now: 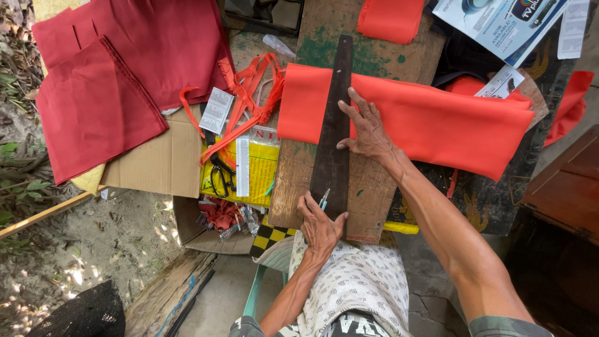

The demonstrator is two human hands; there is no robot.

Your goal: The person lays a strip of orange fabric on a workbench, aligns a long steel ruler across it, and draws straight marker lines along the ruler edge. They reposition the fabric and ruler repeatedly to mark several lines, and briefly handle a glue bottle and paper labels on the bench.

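Marking a line along the dark wooden straightedge [332,118] on the orange cloth [424,118].
The right hand [368,128] presses the straightedge with fingers apart; the left hand [321,228], fingers clamped on a pen [324,198], sits at its near end on the wooden bench [299,168]. The next move seems to need a steady straightedge.

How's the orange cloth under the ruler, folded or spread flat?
Folded. The orange cloth shows doubled layers, with a second edge along its upper right. The right hand presses it and the dark ruler onto the wooden board.
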